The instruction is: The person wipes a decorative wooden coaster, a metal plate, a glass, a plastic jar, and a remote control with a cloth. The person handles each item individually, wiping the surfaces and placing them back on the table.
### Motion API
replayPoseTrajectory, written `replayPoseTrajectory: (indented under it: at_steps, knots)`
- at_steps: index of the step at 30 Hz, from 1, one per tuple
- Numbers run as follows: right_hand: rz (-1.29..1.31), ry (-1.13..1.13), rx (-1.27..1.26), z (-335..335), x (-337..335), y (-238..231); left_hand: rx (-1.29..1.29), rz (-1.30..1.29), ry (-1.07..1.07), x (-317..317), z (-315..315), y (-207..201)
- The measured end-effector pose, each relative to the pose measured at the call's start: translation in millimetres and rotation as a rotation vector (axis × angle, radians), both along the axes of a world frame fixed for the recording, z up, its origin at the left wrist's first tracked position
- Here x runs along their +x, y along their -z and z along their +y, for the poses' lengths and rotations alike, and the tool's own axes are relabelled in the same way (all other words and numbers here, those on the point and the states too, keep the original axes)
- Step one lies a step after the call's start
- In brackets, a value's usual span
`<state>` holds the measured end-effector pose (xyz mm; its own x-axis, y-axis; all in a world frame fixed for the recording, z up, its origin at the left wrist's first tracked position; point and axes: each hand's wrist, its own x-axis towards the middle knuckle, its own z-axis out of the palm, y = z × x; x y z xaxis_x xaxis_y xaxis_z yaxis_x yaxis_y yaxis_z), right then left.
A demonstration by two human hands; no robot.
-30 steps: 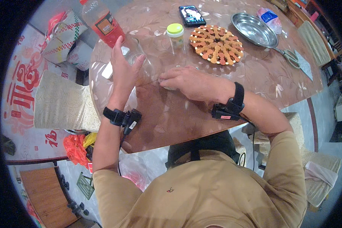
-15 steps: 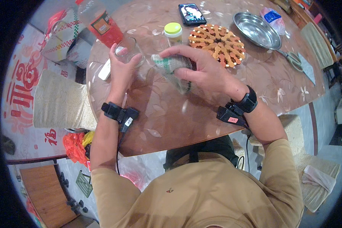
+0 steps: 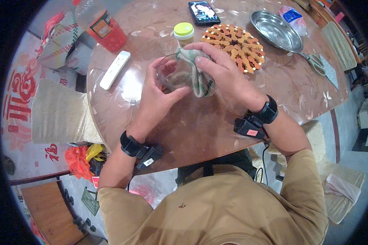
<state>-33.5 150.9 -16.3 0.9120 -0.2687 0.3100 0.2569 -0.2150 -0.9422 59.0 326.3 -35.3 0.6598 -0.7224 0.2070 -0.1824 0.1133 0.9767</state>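
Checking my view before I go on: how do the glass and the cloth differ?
The glass is clear and round-rimmed; the cloth is pale with green stripes and bunched up. The left hand holds the glass; the right hand holds the cloth. Both are held.

We count one table, two hands, two black wristbands, one clear glass, one cloth, one bottle, one long white object, one phone, one yellow-lidded jar, one round trivet, one metal dish, and one pair of scissors.
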Motion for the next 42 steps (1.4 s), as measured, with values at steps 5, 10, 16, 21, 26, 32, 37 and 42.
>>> replayPoseTrajectory:
  at_steps: [5, 10, 16, 21, 26, 32, 37, 42]
  knots:
    - [0.15, -0.048, 0.04, 1.6, -2.8, -5.0, 0.005, -0.179, -0.017, 7.0, 7.9, -2.7]
    - [0.041, -0.075, 0.085, 1.8, -4.8, -15.5, 0.001, -0.151, 0.029, 9.8, 11.7, -4.6]
    - [-0.036, -0.081, -0.119, -3.4, -9.5, -27.4, 0.084, -0.255, 0.081, 7.5, 12.6, -7.0]
    - [-0.027, -0.086, -0.333, -12.6, -8.2, -28.4, 0.124, -0.417, 0.029, 6.0, 14.1, -12.3]
    - [-0.035, -0.028, -0.458, -9.1, -7.7, -22.4, 0.209, -0.748, 0.018, 6.4, 16.1, -21.3]
    - [-0.022, 0.005, -0.468, -3.6, -12.5, -27.4, 0.186, -0.714, 0.097, 1.1, 14.5, -24.1]
    - [-0.131, 0.009, -0.545, -1.7, -10.8, -30.3, -0.001, -0.142, 0.237, -2.5, 15.1, -9.4]
    - [0.028, 0.043, -0.4, -4.9, -14.2, -32.1, 0.02, 0.068, 0.336, 1.7, 16.1, -11.1]
